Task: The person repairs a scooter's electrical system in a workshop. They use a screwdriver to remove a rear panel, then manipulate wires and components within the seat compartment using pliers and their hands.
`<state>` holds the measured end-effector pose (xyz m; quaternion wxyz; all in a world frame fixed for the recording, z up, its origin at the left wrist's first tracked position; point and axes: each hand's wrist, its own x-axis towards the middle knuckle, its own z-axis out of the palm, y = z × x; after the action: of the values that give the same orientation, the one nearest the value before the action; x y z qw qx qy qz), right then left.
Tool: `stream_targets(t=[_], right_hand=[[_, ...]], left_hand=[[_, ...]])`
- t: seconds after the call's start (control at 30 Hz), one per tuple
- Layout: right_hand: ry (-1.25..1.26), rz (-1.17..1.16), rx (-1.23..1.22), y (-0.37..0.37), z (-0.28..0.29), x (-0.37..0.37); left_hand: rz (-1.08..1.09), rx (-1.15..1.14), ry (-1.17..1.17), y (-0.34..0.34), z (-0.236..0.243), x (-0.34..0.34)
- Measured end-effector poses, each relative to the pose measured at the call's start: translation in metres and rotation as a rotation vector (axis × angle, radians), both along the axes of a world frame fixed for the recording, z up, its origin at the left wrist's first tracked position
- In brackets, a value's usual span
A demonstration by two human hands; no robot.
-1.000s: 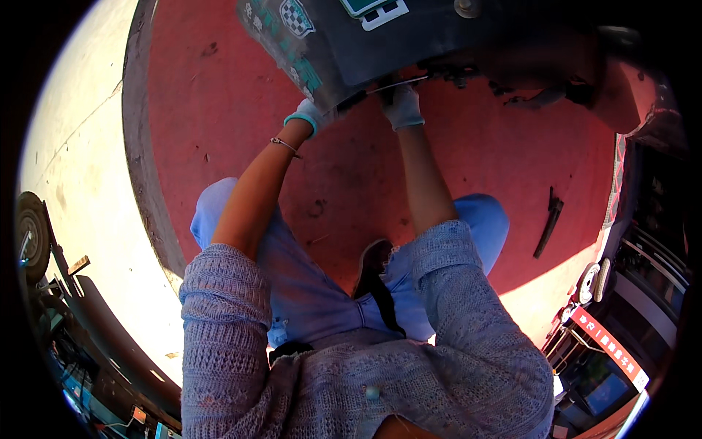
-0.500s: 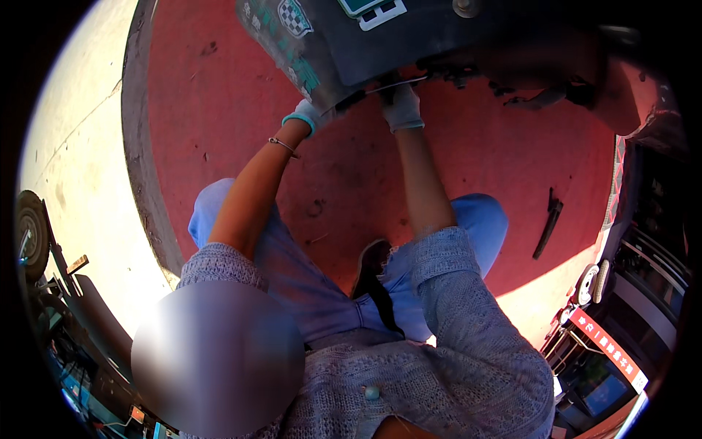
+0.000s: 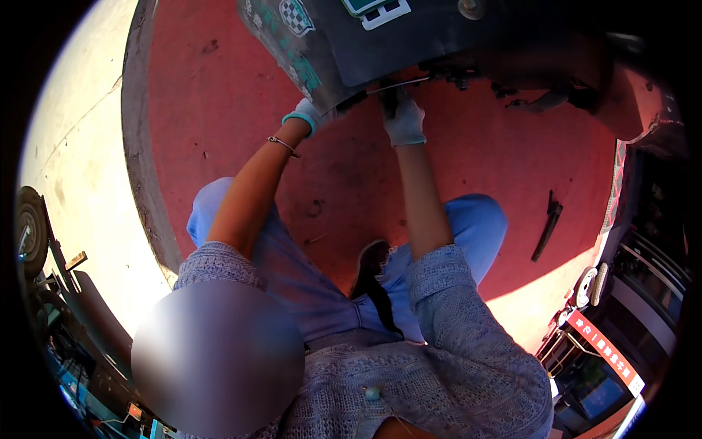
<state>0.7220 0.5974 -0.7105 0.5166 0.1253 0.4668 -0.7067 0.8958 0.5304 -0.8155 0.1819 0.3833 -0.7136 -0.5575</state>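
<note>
A dark vehicle body panel [image 3: 409, 44] with coloured stickers hangs over the red floor at the top of the view. My left hand [image 3: 311, 115], in a white glove with a teal cuff, reaches under the panel's lower left edge, and its fingers are hidden there. My right hand [image 3: 404, 118], also in a white glove, is closed around a small dark part [image 3: 389, 101] at the panel's lower edge. A thin metal rod [image 3: 398, 85] runs just above that hand. Both bare forearms stretch up from my grey knitted sleeves.
A long dark tool [image 3: 547, 227] lies on the red floor [image 3: 219, 95] to the right. Dark mechanical parts [image 3: 541, 99] hang under the vehicle at upper right. A grey kerb [image 3: 142, 168] borders pale pavement on the left, where a wheel [image 3: 29, 230] stands. My knees in blue trousers are below.
</note>
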Motion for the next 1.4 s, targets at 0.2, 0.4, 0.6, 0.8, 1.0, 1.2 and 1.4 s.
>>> stream_targets(t=[0.2, 0.4, 0.6, 0.8, 1.0, 1.2, 1.4], right_hand=[[0.276, 0.237, 0.172, -0.015, -0.043, -0.02], [0.702, 0.174, -0.169, -0.006, -0.055, -0.009], [0.373, 0.206, 0.43, -0.027, -0.018, -0.006], [-0.144, 0.07, -0.274, -0.009, -0.015, -0.01], [0.361, 0.353, 0.336, -0.016, -0.013, -0.016], [-0.119, 0.15, -0.222, -0.005, -0.011, -0.015], [0.169, 0.299, 0.041, -0.006, -0.031, -0.023]], left_hand=[[0.036, 0.099, 0.134, 0.0, 0.013, -0.008], [0.039, 0.118, 0.141, 0.0, 0.013, -0.009], [0.017, 0.081, 0.112, 0.002, 0.013, -0.008], [0.02, 0.061, 0.092, 0.004, 0.01, -0.006], [0.014, 0.047, 0.084, 0.001, 0.01, -0.008], [0.024, 0.048, 0.086, 0.002, 0.009, -0.005], [0.025, 0.041, 0.086, 0.003, 0.01, -0.007]])
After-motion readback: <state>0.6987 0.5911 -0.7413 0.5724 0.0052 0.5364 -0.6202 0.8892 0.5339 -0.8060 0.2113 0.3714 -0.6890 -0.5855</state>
